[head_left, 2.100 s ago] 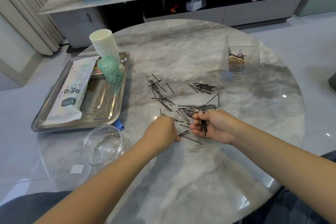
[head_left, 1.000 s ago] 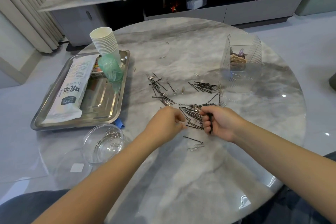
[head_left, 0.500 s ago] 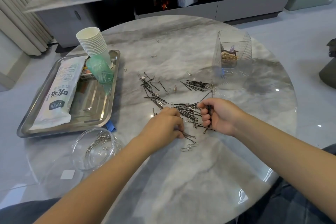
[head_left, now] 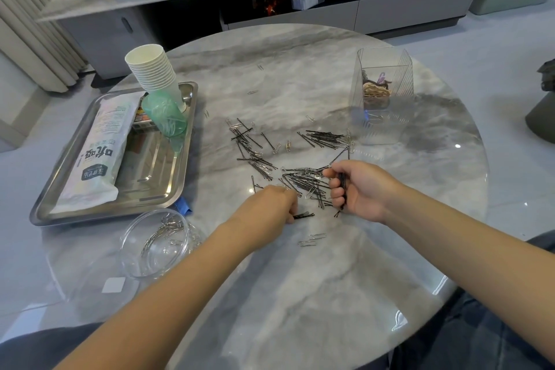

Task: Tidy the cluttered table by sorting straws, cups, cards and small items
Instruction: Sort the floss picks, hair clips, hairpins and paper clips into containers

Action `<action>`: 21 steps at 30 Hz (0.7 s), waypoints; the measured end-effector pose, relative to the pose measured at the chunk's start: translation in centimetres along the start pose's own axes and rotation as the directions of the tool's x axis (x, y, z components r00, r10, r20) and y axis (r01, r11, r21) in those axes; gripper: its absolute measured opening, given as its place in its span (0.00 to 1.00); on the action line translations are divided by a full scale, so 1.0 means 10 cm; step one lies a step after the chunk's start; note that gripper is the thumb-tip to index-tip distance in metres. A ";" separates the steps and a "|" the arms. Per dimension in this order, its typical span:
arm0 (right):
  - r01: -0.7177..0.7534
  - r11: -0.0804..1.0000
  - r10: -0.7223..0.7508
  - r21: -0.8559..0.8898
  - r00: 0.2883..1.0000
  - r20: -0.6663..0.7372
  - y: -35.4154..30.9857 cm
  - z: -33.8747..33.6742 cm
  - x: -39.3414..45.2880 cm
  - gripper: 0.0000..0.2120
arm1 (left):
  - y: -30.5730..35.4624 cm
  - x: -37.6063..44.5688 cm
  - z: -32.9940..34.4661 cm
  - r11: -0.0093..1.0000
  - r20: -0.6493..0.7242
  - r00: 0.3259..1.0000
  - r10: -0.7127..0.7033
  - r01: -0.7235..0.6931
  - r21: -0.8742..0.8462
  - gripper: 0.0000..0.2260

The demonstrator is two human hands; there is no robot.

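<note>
My right hand (head_left: 362,189) lies on its side on the surface (head_left: 300,294), fingers curled tight round a bundle of black hairpins (head_left: 341,188), the ends poking out below my little finger. My left hand (head_left: 267,204) reaches in palm down, its grip pinching one hairpin (head_left: 304,215) at its fingertips, the pin lying flat on the marble just beside them. Both forearms run in from the near edge and meet at the pile of hairpins and paper clips (head_left: 303,182).

That pile sits just ahead of my knuckles, between the two hands. More pins and clips (head_left: 249,144) are scattered beyond the pile to its left, and a neater cluster of hairpins (head_left: 324,138) lies beyond it to its right. Two loose paper clips (head_left: 312,240) lie nearer me than the pile.

Left of the pile stands a steel tray (head_left: 156,189) holding a long white packet (head_left: 99,156), a green bottle (head_left: 165,117) lying tilted, and a stack of paper cups (head_left: 150,69) at its far corner. Nearer me than the tray, a clear round bowl (head_left: 154,245) holds paper clips. Far right of the pile stands a clear square holder (head_left: 386,93) with rubber bands inside.
</note>
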State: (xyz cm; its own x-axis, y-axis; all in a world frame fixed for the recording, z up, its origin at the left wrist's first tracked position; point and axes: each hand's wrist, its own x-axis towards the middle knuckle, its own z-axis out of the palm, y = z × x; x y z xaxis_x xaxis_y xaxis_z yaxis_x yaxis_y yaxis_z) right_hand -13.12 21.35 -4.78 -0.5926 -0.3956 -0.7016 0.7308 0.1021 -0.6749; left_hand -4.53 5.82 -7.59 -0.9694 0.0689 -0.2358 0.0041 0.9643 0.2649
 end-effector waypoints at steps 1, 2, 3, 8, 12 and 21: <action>0.001 1.000 -0.001 0.000 1.000 -0.001 0.00 0.00 -0.01 0.12 | 0.01 0.00 -0.01 1.000 0.006 1.000 -0.008 0.008 0.016 0.08; 0.001 1.000 -0.001 -0.001 1.000 -0.002 0.01 -0.01 -0.01 0.12 | 0.03 -0.01 -0.02 0.999 0.013 1.000 -0.016 0.015 0.051 0.07; -0.001 1.000 0.001 -0.003 1.000 -0.004 0.02 -0.01 -0.01 0.12 | 0.06 -0.02 -0.02 0.995 0.015 1.000 -0.022 0.021 0.097 0.08; -0.019 1.000 0.019 -0.004 1.000 -0.020 0.07 0.01 -0.02 0.11 | 0.23 -0.10 0.04 0.905 0.015 1.000 -0.011 0.004 0.425 0.14; -0.039 0.999 0.039 -0.009 0.999 -0.020 0.11 0.04 -0.03 0.11 | 0.21 -0.12 0.08 0.876 -0.002 1.000 -0.007 0.007 0.483 0.15; -0.026 0.999 0.026 -0.019 1.000 -0.005 0.19 0.14 -0.06 0.10 | 0.07 -0.05 -0.08 0.962 0.021 0.979 -0.204 0.205 -0.181 0.05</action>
State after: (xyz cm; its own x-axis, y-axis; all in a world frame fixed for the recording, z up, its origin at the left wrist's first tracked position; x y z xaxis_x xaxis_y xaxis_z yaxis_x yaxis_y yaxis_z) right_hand -10.86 20.53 -5.30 -0.5753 -0.3882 -0.7199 0.7392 0.1299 -0.6608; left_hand -4.26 6.25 -6.56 -0.9443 -0.1239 -0.3049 -0.2389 0.8952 0.3763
